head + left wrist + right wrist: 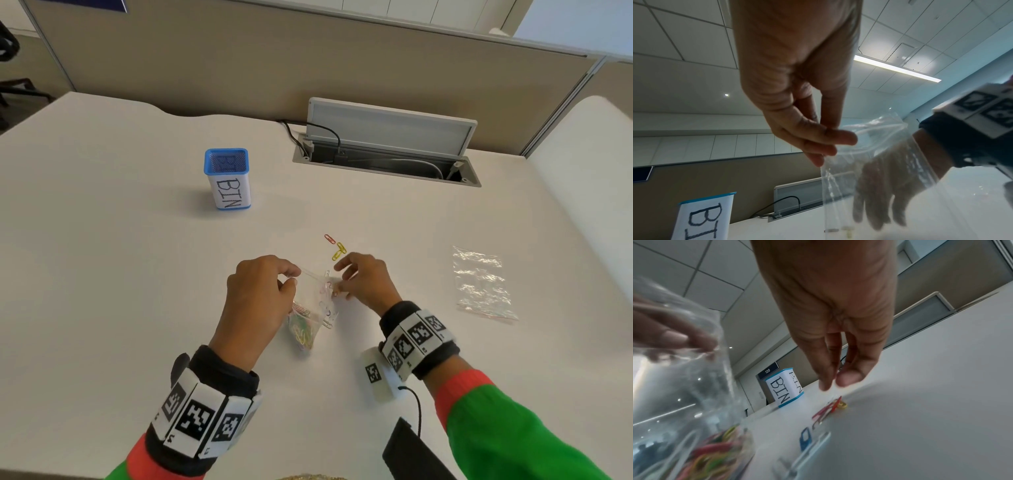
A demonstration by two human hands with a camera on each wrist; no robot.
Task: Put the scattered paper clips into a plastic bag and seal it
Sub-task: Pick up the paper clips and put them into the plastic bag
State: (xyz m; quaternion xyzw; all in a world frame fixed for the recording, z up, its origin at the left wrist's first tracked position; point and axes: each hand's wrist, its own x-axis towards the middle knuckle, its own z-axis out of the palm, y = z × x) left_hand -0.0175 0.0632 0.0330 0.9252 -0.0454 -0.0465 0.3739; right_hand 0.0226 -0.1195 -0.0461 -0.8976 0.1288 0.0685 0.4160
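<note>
My left hand (260, 294) pinches the top edge of a clear plastic bag (313, 301) between thumb and fingertips (818, 139) and holds it upright just above the white table. Several coloured paper clips (303, 334) lie heaped in the bag's bottom (715, 454). My right hand (361, 281) hovers right of the bag mouth with its fingers loosely extended and nothing visibly between the fingertips (849, 378). Loose clips lie on the table beyond it: a red one (330, 238), yellow ones (339, 253), and blue and pale ones (805, 439) beside the bag.
A blue-rimmed holder labelled BIN (228, 178) stands at the back left. A second, flat plastic bag (483, 284) lies at the right. An open cable hatch (387, 150) with wires sits at the back, under a beige partition.
</note>
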